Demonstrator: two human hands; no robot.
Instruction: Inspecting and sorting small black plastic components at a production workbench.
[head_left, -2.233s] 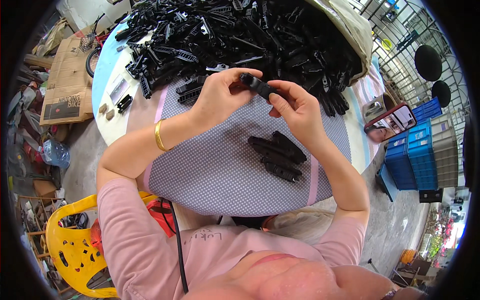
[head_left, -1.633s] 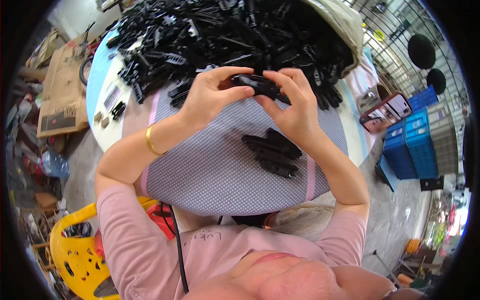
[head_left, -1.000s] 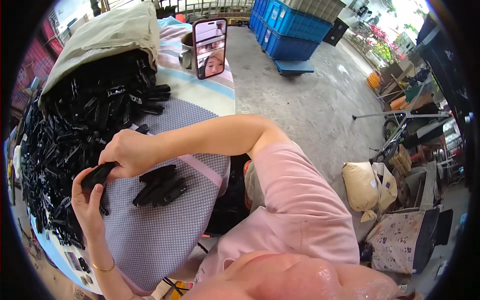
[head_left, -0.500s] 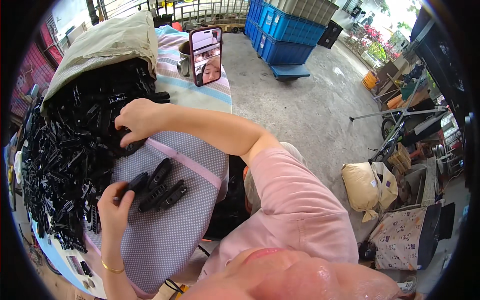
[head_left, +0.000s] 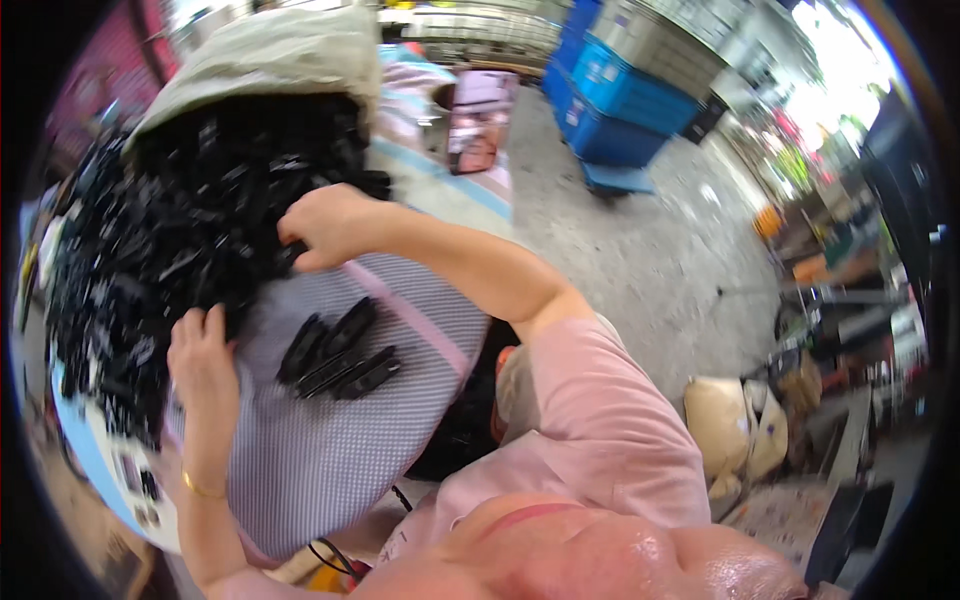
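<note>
A big heap of black plastic parts (head_left: 170, 220) covers the far side of the table. My right hand (head_left: 325, 225) reaches into the heap's near edge, fingers curled around a black plastic part (head_left: 290, 252). My left hand (head_left: 200, 360), with a gold bangle on the wrist, lies at the heap's lower edge with its fingers stretched out and nothing in them. Several longer black pieces (head_left: 340, 352) lie side by side on the grey checked cloth (head_left: 330, 450) between my hands and my body.
A tan sack (head_left: 270, 50) lies behind the heap. A phone (head_left: 480, 130) stands propped on the table's far corner. Blue crates (head_left: 620, 100) are stacked on the concrete floor beyond. Pale sacks (head_left: 740, 430) sit on the floor at right.
My hands parted after holding one black piece together; the left one set it down with the row on the cloth. Both hands then moved to the heap, and my head turned.
</note>
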